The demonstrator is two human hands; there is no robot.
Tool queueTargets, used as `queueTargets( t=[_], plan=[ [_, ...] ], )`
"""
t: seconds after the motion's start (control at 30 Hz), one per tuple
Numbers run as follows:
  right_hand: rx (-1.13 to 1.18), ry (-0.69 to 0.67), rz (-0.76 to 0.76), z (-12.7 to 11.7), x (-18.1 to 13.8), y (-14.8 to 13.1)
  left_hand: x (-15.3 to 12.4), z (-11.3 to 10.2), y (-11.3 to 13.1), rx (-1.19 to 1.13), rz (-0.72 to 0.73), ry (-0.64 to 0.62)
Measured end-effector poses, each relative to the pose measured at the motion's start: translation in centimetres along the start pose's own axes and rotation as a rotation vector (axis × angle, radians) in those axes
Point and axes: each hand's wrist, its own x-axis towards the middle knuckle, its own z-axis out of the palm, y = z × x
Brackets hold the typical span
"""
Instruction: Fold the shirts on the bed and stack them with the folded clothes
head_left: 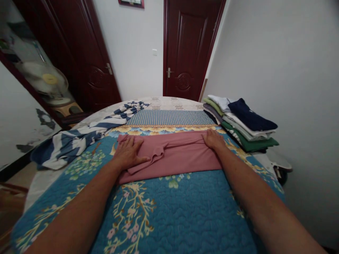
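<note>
A pink shirt lies folded lengthwise into a long strip across the quilt, its collar opening facing up left of the middle. My left hand rests flat on the shirt's left end, thumb and fingers spread. At the far right corner, my right hand has its fingers curled together on the cloth, gripping the edge. Some creases run from that hand along the upper fold.
A blue flowered quilt covers the table. To the right stands a stack of folded clothes, a navy one on top. A blue-and-white striped cloth lies crumpled along the left edge. Dark red doors stand beyond.
</note>
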Motion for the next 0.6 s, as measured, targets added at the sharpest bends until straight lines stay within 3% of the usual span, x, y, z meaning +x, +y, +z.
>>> queueTargets(
  t=[0.17,0.3,0.4,0.5,0.6],
  plan=[
    [0.003,0.041,0.008,0.5,-0.2,0.7,-0.9,-2.2,4.6,-0.072,0.193,-0.005],
    [0.018,0.031,0.012,0.3,-0.4,0.4,-2.0,-2.6,9.5,-0.193,0.443,-0.185],
    [0.015,0.032,0.004,0.3,-0.4,0.5,-2.5,-2.5,10.9,-0.296,0.567,-0.239],
    [0.012,0.035,0.006,0.5,-0.2,0.7,-2.3,-2.1,10.2,-0.374,0.527,-0.128],
    [0.016,0.031,0.006,0.7,0.0,0.8,-1.7,-1.2,9.0,-0.316,0.344,0.02]
  ],
)
